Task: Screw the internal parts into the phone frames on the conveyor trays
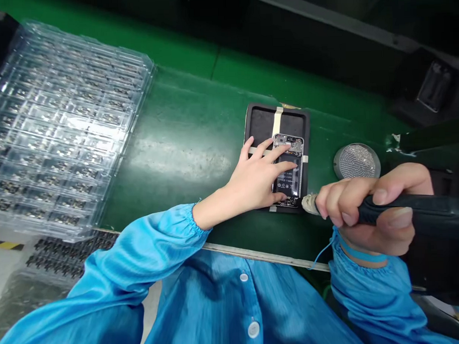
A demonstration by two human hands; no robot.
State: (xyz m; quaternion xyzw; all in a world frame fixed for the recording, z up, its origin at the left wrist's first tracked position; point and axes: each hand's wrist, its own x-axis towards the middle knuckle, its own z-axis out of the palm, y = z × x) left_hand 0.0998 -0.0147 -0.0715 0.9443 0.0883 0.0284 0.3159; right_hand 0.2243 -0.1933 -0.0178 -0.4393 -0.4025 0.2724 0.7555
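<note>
a green workbench [182,111] runs across the view, with a large clear plastic tray [62,127] at its left, rows of small dark parts sitting in its pockets. right of centre lies a black rubber mat [260,123], crossed by pale tape [277,121], and just beside it sits a round mesh disc [357,161]. on the mat, under the tape, lies an opened phone [289,172] with its insides showing. the left hand [252,178] is open, spread across the phone and pressing it, not gripping. the right hand [370,207] is clenched around a black screwdriver [404,211], its pale tip [309,204] just off the phone's lower edge. a slip of that tip could scratch the exposed parts, and loose tape could let the phone shift.
</note>
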